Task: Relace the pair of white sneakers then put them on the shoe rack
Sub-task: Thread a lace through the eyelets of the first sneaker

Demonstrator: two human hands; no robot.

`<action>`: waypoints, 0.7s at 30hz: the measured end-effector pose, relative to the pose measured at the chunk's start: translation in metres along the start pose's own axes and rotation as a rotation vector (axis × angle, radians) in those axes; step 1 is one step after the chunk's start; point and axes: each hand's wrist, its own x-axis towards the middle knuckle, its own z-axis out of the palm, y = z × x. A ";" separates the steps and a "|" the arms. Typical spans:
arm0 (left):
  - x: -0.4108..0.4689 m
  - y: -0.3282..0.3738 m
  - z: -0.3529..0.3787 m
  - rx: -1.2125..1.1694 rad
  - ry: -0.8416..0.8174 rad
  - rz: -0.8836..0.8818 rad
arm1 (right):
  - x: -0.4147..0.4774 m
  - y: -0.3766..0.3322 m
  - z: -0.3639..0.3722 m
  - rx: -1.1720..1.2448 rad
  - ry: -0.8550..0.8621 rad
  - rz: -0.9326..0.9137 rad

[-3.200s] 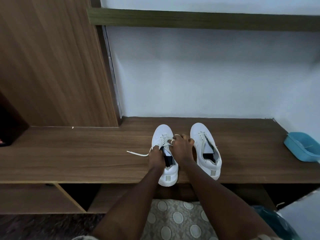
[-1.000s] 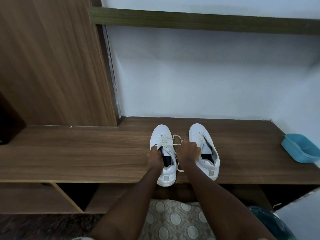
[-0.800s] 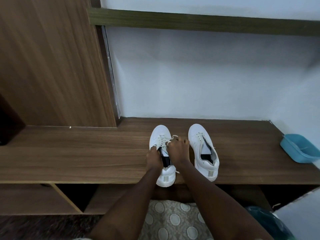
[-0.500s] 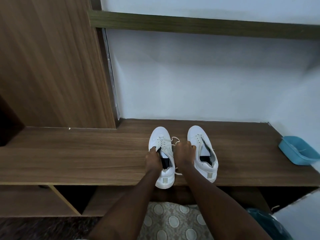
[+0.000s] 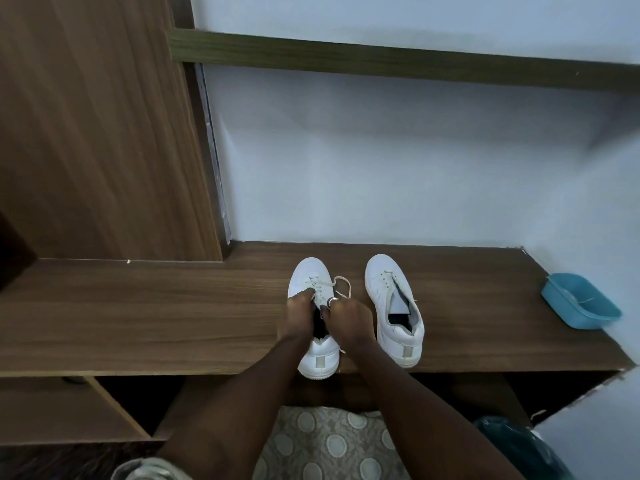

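Two white sneakers stand side by side on a wooden shelf top [image 5: 173, 313], toes toward the wall. The left sneaker [image 5: 310, 277] is under both my hands. My left hand [image 5: 298, 315] grips its left eyelet edge and lace. My right hand [image 5: 348, 318] pinches the cream shoelace [image 5: 343, 284], which loops out to the right of the toe. My hands hide the tongue and most of the opening. The right sneaker [image 5: 394, 306] stands alone, loosely laced, its tongue pushed aside.
A blue plastic tub [image 5: 578, 301] sits at the shelf's right end. A tall wooden panel [image 5: 97, 133] rises at left, a white wall behind. Open cubbies [image 5: 131, 403] lie under the shelf. A patterned cloth [image 5: 329, 441] covers my lap.
The lace end that lay out to the left 3.2 s ago now loops on the right. My right hand has gone back and forth between the two sneakers and is again over the left one.
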 end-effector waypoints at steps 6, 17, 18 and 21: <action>0.018 0.005 -0.016 0.325 -0.092 0.103 | 0.001 0.001 0.000 0.089 -0.071 0.085; 0.034 0.025 -0.017 0.153 -0.052 -0.234 | 0.009 -0.005 -0.003 0.247 -0.108 0.265; 0.034 0.024 -0.019 0.106 -0.036 -0.274 | 0.010 -0.006 -0.003 0.271 -0.105 0.280; 0.035 0.019 -0.022 0.027 -0.037 -0.315 | 0.010 -0.009 -0.003 0.314 -0.109 0.299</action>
